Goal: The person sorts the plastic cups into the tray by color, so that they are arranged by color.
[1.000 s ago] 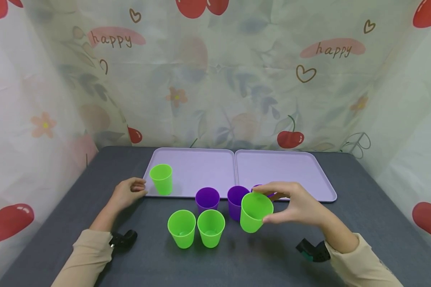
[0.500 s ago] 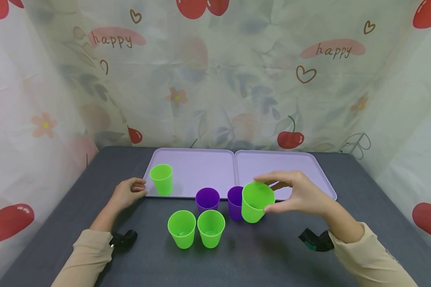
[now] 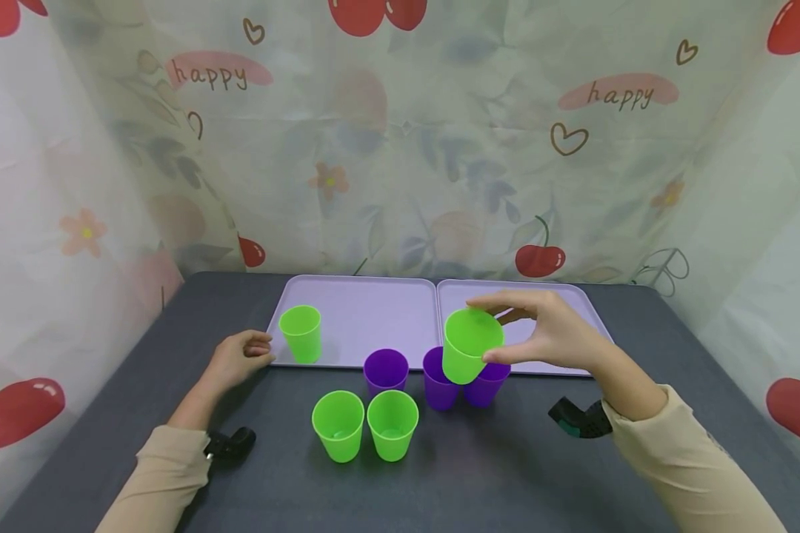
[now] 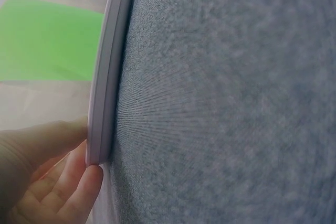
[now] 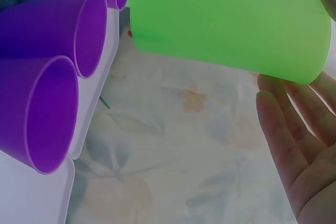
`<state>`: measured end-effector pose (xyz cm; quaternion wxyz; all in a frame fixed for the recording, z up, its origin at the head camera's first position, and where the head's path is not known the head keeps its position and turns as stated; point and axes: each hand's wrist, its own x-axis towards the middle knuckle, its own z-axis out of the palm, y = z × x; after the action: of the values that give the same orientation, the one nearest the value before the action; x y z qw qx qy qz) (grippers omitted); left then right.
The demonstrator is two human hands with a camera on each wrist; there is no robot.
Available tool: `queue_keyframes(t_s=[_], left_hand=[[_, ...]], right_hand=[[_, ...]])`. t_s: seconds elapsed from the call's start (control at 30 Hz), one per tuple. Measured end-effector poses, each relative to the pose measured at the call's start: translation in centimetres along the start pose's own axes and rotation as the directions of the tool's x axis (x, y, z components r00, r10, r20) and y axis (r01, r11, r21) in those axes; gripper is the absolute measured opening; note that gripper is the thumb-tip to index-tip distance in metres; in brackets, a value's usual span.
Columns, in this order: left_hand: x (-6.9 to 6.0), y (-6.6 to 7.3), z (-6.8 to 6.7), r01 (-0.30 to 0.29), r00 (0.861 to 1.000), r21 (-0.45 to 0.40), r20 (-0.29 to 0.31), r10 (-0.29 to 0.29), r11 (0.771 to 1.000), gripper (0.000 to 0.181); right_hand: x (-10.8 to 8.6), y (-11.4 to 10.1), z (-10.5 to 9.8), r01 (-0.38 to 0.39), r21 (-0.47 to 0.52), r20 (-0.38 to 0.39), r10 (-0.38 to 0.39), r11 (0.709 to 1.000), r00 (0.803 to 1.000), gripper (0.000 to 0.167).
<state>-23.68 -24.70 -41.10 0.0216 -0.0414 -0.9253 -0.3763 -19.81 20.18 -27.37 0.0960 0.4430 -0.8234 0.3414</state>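
My right hand [image 3: 553, 333] holds a green plastic cup [image 3: 470, 348] near its rim, thumb on the near side and fingers on the far side. The cup hangs above two purple cups by the right tray [image 3: 456, 294], hiding part of them. In the right wrist view this green cup [image 5: 226, 24] is tilted sideways to the camera. My left hand [image 3: 241, 357] pinches the front left corner of the left lilac tray [image 3: 373, 318]; the left wrist view shows thumb and fingers at the tray rim [image 4: 105, 87]. On that tray stands another green cup [image 3: 301, 337].
Two green cups, one on the left [image 3: 338, 426] and one on the right [image 3: 392, 426], stand nearest on the dark table [image 3: 440, 488]. Behind them are a purple cup [image 3: 384, 374], a second purple cup [image 3: 438, 392] and a third [image 3: 487, 386]. A patterned cloth [image 3: 400, 185] encloses the table.
The right hand has lifted the green cup upward and away from me, uncovering more of the rightmost purple cup. The left hand stays at the tray corner.
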Motion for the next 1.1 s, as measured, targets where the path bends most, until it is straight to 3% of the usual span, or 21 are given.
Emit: queue_keyframes(t_s=[0.23,0.63,1.1], left_hand=[[0.0,0.0,0.0,-0.005,1.000,-0.002,-0.002,0.005,1.000,0.035],[0.1,0.1,0.1,0.011,1.000,0.001,-0.008,-0.011,1.000,0.035],[0.0,0.4,0.2,0.015,1.000,0.001,-0.020,-0.015,1.000,0.035]], right_hand=[[1.2,1.0,-0.2,-0.027,0.006,-0.020,0.027,1.000,0.999,0.056],[3.0,2.3,-0.4,-0.167,0.013,-0.026,0.167,0.986,0.986,0.054],[5.5,3.3,0.5,-0.204,0.086,0.031,0.202,0.975,0.979,0.052]])
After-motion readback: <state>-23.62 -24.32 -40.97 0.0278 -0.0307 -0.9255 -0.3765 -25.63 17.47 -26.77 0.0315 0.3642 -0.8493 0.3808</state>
